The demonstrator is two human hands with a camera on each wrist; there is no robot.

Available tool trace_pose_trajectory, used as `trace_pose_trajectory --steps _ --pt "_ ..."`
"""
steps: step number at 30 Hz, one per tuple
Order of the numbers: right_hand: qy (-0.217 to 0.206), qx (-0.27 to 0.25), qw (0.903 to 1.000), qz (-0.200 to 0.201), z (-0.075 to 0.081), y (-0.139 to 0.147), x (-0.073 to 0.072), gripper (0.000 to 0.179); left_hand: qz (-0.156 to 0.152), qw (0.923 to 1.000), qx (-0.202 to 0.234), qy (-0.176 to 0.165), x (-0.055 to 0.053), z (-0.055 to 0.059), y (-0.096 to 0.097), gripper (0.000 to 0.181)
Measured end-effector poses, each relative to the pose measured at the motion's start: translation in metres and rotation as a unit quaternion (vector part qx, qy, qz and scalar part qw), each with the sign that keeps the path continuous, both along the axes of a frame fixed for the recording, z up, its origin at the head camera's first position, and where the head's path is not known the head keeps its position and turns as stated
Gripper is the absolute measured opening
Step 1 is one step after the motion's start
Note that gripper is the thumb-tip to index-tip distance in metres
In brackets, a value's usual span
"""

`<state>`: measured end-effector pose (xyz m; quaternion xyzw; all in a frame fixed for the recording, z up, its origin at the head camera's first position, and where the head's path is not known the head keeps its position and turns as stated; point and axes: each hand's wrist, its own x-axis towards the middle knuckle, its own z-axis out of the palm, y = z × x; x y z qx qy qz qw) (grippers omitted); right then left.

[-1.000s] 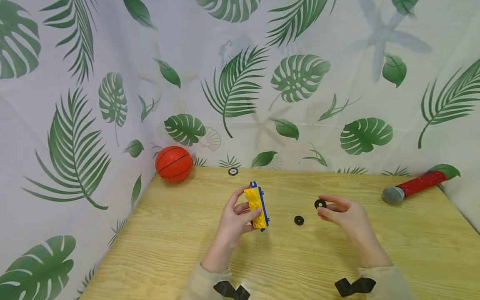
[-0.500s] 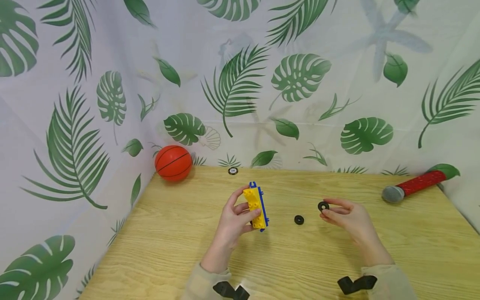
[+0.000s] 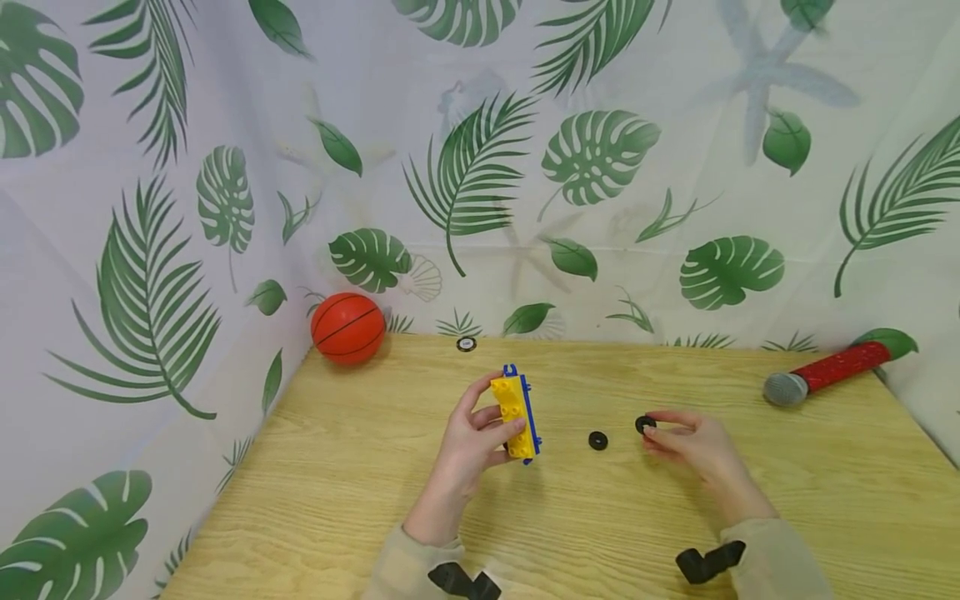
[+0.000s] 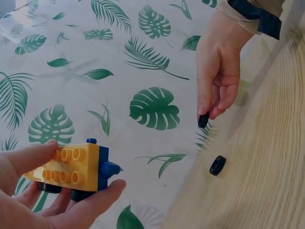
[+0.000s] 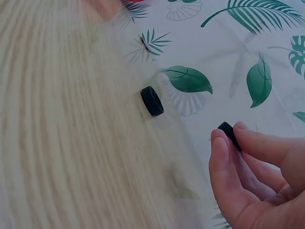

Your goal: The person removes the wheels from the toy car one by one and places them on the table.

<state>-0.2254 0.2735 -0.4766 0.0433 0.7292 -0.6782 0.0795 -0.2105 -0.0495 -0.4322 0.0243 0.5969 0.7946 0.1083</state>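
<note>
My left hand [image 3: 468, 437] grips a yellow and blue toy block car [image 3: 514, 417], thumb on its studded yellow face, and holds it tilted above the table. In the left wrist view, black wheels [image 4: 81, 194] show along the lower side of the toy block car [image 4: 71, 167], and a blue peg juts from its end. My right hand [image 3: 701, 450] pinches a small black toy tyre [image 3: 645, 425] between thumb and fingers. Left of it, a second black toy tyre [image 3: 597, 440] lies on the wooden table [image 3: 585, 517], with neither hand touching it.
An orange-red toy basketball [image 3: 348, 328] sits at the table's back left corner. A small round black-and-white disc [image 3: 467, 344] lies at the back edge. To the far right is a red microphone [image 3: 828, 373] with a silver head. A leaf-patterned cloth [image 3: 480, 300] hangs behind the table.
My right hand has lowered slightly toward the table and toward me with the pinched toy tyre. The left hand and the toy block car have barely moved; the other toy tyre lies still.
</note>
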Motion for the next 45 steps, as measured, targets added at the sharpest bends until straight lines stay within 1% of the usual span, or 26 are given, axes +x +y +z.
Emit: trace_pose_trajectory --steps 3,6,10,14,17,24,29,36,40,45 --pt "-0.016 -0.013 0.9998 0.0 -0.007 0.0 -0.002 0.051 -0.003 1.0 0.001 0.0 0.001 0.0 0.0 0.066" --pt "-0.029 -0.009 0.9995 0.007 -0.01 0.0 -0.004 0.052 -0.003 1.0 0.003 -0.001 0.001 0.0 0.001 0.066" --pt "-0.048 0.001 0.9988 0.014 -0.011 -0.002 -0.006 0.054 0.0 1.0 0.001 -0.002 0.001 0.001 0.001 0.067" --pt "-0.066 -0.022 0.9974 0.018 -0.013 -0.001 -0.007 0.053 0.002 1.0 0.0 -0.001 0.001 0.002 0.001 0.067" --pt "-0.075 -0.027 0.9966 0.021 -0.014 0.0 -0.007 0.053 0.002 1.0 0.0 -0.001 0.001 0.002 0.001 0.067" --pt "-0.081 -0.013 0.996 0.036 -0.015 0.0 -0.007 0.056 0.0 1.0 0.001 -0.001 0.001 0.001 0.001 0.067" --pt "-0.086 -0.002 0.9959 0.031 -0.017 0.0 -0.007 0.057 0.001 1.0 0.002 -0.003 0.001 0.0 0.0 0.068" --pt "-0.08 0.035 0.9956 0.032 -0.018 0.0 -0.008 0.056 0.008 0.9999 -0.001 -0.006 0.002 -0.002 0.0 0.068" --pt "-0.083 0.047 0.9951 0.028 -0.019 -0.001 -0.007 0.055 0.01 0.9999 -0.004 -0.007 0.002 -0.002 0.0 0.068" --pt "-0.076 0.056 0.995 0.032 -0.019 -0.002 -0.006 0.055 0.011 0.9999 -0.009 -0.007 0.002 -0.001 0.0 0.068"
